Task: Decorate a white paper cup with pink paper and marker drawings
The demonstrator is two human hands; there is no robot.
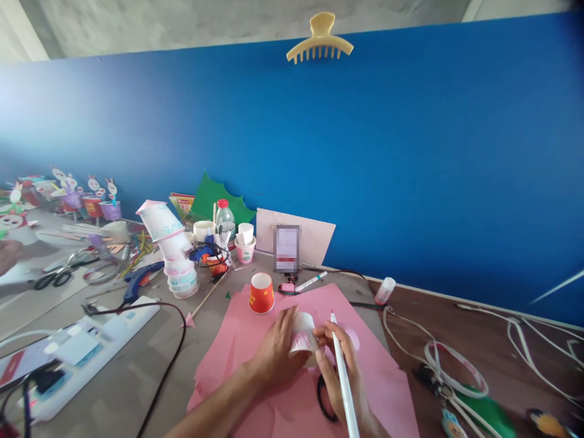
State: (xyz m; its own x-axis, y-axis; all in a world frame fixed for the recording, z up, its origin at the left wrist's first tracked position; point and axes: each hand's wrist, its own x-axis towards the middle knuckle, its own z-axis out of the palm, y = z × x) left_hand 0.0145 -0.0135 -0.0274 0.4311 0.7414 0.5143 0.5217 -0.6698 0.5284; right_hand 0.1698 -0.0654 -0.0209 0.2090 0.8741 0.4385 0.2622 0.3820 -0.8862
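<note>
A white paper cup (302,334) with a pink crisscross pattern is tilted over pink paper (387,380). My left hand (279,347) is wrapped round the cup's left side. On the other side, my right hand (340,365) has a white marker (343,380) between its fingers, with the pink tip pointing up and away from the cup. The right fingertips are at the cup's edge. Just beyond stands a red paper cup (261,294). Black scissors handles (323,398) show partly under my right hand.
A stack of decorated cups (176,252) leans at the left, near a power strip (91,365) and black cable. Behind are a bottle (225,220) and a phone (287,248). White cords (449,365) lie right. Another person's hand (9,254) shows at far left.
</note>
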